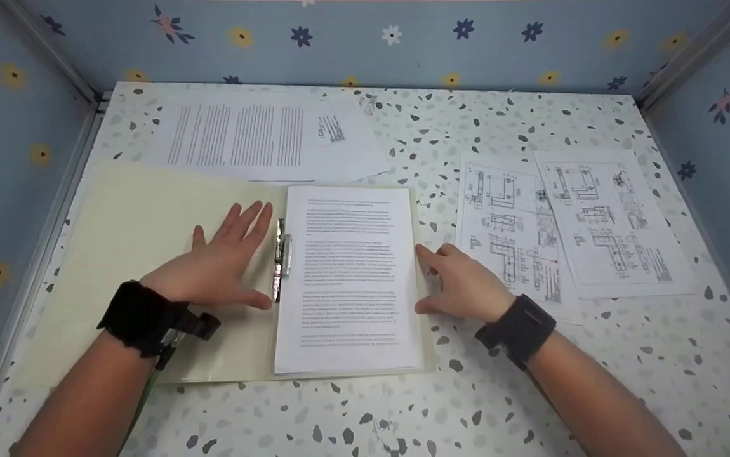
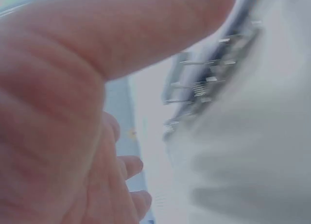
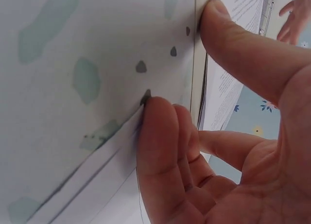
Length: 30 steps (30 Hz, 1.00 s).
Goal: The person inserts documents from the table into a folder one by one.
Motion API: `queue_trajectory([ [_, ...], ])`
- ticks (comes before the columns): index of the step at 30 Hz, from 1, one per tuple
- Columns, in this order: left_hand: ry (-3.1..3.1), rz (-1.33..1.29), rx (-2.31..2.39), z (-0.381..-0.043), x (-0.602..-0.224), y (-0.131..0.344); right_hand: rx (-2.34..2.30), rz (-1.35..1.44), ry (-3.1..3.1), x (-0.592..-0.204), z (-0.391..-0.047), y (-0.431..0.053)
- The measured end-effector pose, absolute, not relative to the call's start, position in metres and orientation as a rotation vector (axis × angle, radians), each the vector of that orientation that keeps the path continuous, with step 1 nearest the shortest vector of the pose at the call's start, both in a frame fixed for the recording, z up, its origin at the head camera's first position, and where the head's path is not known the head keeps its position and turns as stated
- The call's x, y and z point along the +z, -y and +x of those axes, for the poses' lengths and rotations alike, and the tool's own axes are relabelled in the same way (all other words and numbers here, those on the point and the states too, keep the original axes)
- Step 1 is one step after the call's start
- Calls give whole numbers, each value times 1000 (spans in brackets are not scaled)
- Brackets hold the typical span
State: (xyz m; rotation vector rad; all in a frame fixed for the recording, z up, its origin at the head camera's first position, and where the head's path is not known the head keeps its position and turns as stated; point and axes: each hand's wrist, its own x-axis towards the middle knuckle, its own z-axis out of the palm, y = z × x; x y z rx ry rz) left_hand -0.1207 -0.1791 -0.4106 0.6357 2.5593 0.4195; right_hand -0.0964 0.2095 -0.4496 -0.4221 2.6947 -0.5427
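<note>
A pale yellow folder (image 1: 98,254) lies spread on the table, a metal lever clip (image 1: 280,260) along its spine. On its right side sits a stack of printed pages (image 1: 349,279). Over the left cover, beside the clip, my left hand (image 1: 212,266) has its fingers spread and holds nothing. In the left wrist view, its thumb (image 2: 146,29) appears near the blurred clip (image 2: 209,78). My right hand (image 1: 466,282) is at the folder's right edge, thumb and index finger touching along it. Its other fingers (image 3: 160,141) bend loosely beside the edge in the right wrist view.
Text sheets (image 1: 238,136) lie behind the folder, with a small printed slip of text among them. To the right are overlapping sheets of technical drawings (image 1: 612,222), partly behind my right hand. A flower-patterned wall (image 1: 365,44) bounds the speckled table (image 1: 466,400).
</note>
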Motion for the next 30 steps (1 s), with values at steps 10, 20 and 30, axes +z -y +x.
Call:
queue_trajectory([
  [10, -2539, 606, 282, -172, -361, 152, -679, -413, -2625, -445, -103, -221],
  [20, -2706, 560, 105, -260, -377, 172, -890, -354, -2555, -435, -108, -222],
  [30, -2757, 599, -33, -302, -403, 185, -1101, -318, -2594, -427, -112, -228],
])
